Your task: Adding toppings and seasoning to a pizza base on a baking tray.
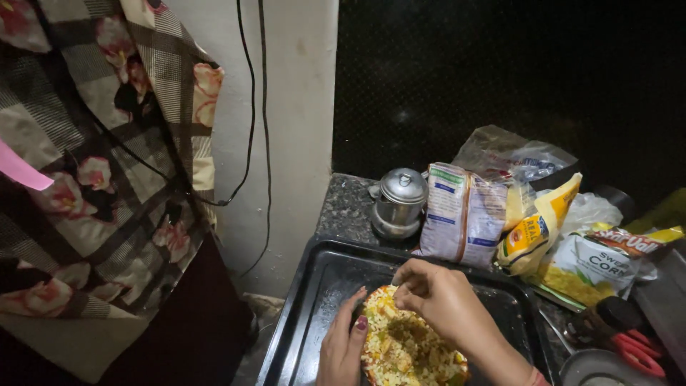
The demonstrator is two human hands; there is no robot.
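While your right hand (pixel 436 297) hovered with pinched fingers over the pizza (pixel 407 347) in the black tray (pixel 314 286) on the worktop (pixel 346 204), your left hand (pixel 343 347) lay open against the pizza's edge, holding nothing; packets (pixel 464 214) stood behind.

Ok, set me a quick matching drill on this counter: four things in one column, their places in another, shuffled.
Things:
1. pizza
2. steel pot
3. scissors
4. black cable

Places:
A. hanging down the white wall
B. on the black tray, between left hand and right hand
C. on the counter behind the tray
D. far right, red handles

Pairs: 1-B, 2-C, 3-D, 4-A
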